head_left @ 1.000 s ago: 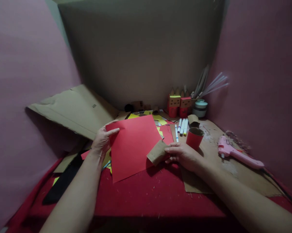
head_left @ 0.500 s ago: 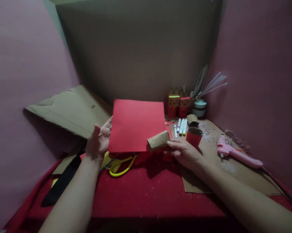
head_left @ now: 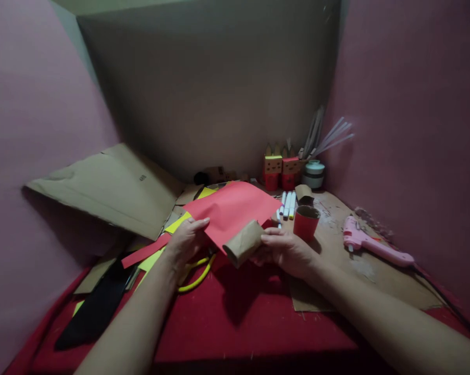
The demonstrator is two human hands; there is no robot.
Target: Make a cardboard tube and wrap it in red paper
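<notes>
Between my hands a sheet of red paper [head_left: 235, 205] hangs tilted and slightly bent above the table. My left hand [head_left: 188, 240] grips its near left edge, thumb on top. My right hand [head_left: 287, 250] pinches a brown cardboard tube [head_left: 243, 244], somewhat flattened, which lies over the paper's near right corner. Whether the right fingers also hold the paper is hidden. Beneath the left hand and the sheet show the yellow handles of scissors [head_left: 198, 281]. Right of my right hand stands a red-wrapped tube [head_left: 306, 223]; another brown tube piece [head_left: 304, 194] lies behind it.
A pink glue gun [head_left: 375, 247] with a cord lies on a cardboard sheet [head_left: 329, 281] at right. Markers [head_left: 288, 204], two red box-faced figures [head_left: 281, 172] and a lidded jar [head_left: 313, 174] stand behind. Large cardboard [head_left: 110, 187] leans at left, near yellow and red paper strips [head_left: 147, 250].
The red sheet has turned from facing me to a flatter, lower, tilted pose. My left hand has gone from spread fingers beside it to gripping its edge. The tube moved slightly nearer.
</notes>
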